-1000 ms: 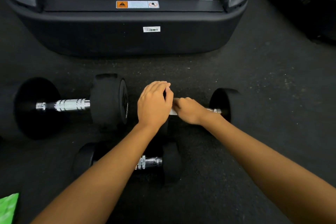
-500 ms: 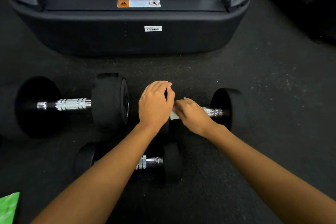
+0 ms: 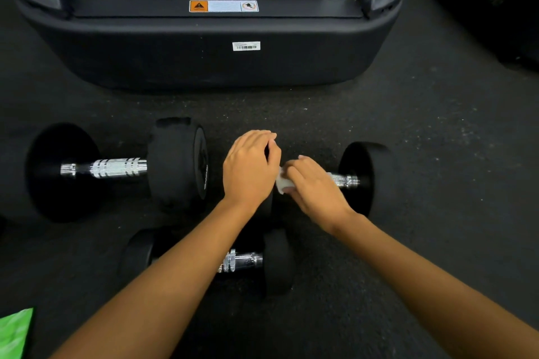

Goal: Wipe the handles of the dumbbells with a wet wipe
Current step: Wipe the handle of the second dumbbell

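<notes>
Three black dumbbells with chrome handles lie on the dark floor. On the right dumbbell (image 3: 363,175), my left hand (image 3: 249,169) grips the left weight, hiding most of it. My right hand (image 3: 313,186) is closed around that dumbbell's handle with a white wet wipe (image 3: 282,182) showing at its left edge. A short bare stretch of chrome handle (image 3: 345,180) shows beside the right weight. The large dumbbell (image 3: 116,167) lies untouched to the left. A small dumbbell (image 3: 274,261) lies nearer me, partly under my left forearm.
A black treadmill base (image 3: 204,52) with a warning label and a barcode sticker spans the back. A green packet (image 3: 14,332) sits at the bottom left corner. Dark equipment (image 3: 507,9) stands at the far right.
My right hand has slid left along the handle with the wipe, uncovering more chrome near the right weight. My left hand stays on the left weight.
</notes>
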Demonstrator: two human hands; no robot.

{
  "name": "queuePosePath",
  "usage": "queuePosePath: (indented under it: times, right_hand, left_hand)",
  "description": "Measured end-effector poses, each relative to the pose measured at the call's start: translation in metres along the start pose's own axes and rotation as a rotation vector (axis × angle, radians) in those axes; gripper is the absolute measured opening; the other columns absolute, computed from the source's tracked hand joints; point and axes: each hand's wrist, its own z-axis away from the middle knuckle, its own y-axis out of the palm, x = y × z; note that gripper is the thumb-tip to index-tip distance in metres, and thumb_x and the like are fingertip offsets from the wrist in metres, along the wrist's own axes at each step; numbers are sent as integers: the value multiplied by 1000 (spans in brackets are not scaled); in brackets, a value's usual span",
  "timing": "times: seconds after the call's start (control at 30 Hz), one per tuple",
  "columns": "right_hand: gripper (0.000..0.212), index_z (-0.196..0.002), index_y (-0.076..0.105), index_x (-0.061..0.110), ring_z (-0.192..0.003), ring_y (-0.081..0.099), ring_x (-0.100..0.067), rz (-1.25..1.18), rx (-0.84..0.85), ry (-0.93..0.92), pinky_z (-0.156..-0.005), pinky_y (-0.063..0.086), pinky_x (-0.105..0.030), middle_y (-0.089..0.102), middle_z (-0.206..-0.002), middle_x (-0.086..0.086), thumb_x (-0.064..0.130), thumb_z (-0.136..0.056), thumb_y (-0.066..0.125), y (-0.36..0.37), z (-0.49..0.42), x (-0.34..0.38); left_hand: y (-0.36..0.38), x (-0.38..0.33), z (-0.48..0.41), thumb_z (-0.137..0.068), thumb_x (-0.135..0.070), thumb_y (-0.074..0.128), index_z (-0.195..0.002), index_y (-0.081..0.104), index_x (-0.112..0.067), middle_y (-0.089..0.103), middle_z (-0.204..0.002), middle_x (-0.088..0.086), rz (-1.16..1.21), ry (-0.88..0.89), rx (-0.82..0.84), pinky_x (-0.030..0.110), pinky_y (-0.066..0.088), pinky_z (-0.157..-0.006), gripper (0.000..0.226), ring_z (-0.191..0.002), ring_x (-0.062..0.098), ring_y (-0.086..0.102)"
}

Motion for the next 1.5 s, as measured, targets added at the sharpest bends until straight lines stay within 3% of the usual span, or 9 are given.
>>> queuePosePath:
  times: [0.23,0.33,0.47,0.67,0.87,1.07,1.23,1.4,1.5]
  right_hand:
    - [25,-113,58,5,-106,54,-24,-54,43,227,-108,28,-30,62,-110,-9,19,-93,54,-14,11,-12]
    - [25,-112,56,6,-106,51,-23,-152,156,342,-90,37,-30,60,-110,-11,21,-99,41,-17,-13,-3]
    - [19,-103,55,2,-97,55,-32,-142,290,294,-77,37,-33,61,-103,-17,15,-96,42,-3,-34,6]
    - [30,-124,52,9,-107,55,-26,-36,235,150,-100,38,-36,61,-113,-10,13,-95,45,-11,-9,-14]
    - [22,-98,55,5,-96,56,-29,-167,368,331,-78,41,-36,61,-103,-14,20,-99,38,-17,-32,-6]
    - [23,-108,56,8,-97,56,-24,-194,386,241,-85,44,-37,61,-104,-10,20,-99,38,-18,-27,-8]
    - [20,-93,51,15,-85,56,-22,-255,464,361,-72,39,-34,58,-91,-6,25,-100,35,-20,-33,-10]
    - [21,-102,55,5,-92,55,-26,-213,246,254,-82,42,-35,60,-100,-13,20,-98,40,-3,-25,5]
    - [26,-115,53,5,-104,54,-24,-72,195,139,-104,33,-35,60,-109,-11,20,-98,41,-9,-12,-1]
  left_hand:
    - [0,-1,0,-94,-20,45,-113,65,-11,65,-116,2,2,-2,-4,33,41,-102,29,-115,13,55]
    - [0,-2,0,-94,-19,46,-113,65,-11,65,-116,2,-4,-4,-1,32,41,-102,28,-115,13,55]
    - [0,-1,1,-93,-17,47,-112,66,-11,66,-116,3,-9,0,-13,32,41,-101,27,-114,14,55]
    - [0,-1,2,-93,-17,47,-112,66,-9,66,-115,4,-9,10,-18,32,40,-101,27,-114,15,56]
    - [0,-2,-1,-94,-18,47,-112,65,-10,66,-115,3,-9,1,-11,30,39,-100,27,-114,14,56]
    - [0,-1,2,-94,-18,46,-112,65,-10,65,-116,3,-7,4,-7,32,41,-101,28,-115,15,55]
    - [0,-1,-1,-94,-19,45,-113,65,-11,65,-116,2,-9,2,-3,31,40,-102,29,-115,14,55]
    - [0,-1,0,-94,-18,46,-113,65,-10,65,-116,4,-10,20,-5,34,41,-102,28,-115,15,55]
    - [-1,-1,1,-94,-18,46,-114,64,-10,65,-117,4,-9,29,-2,35,41,-102,28,-115,15,55]
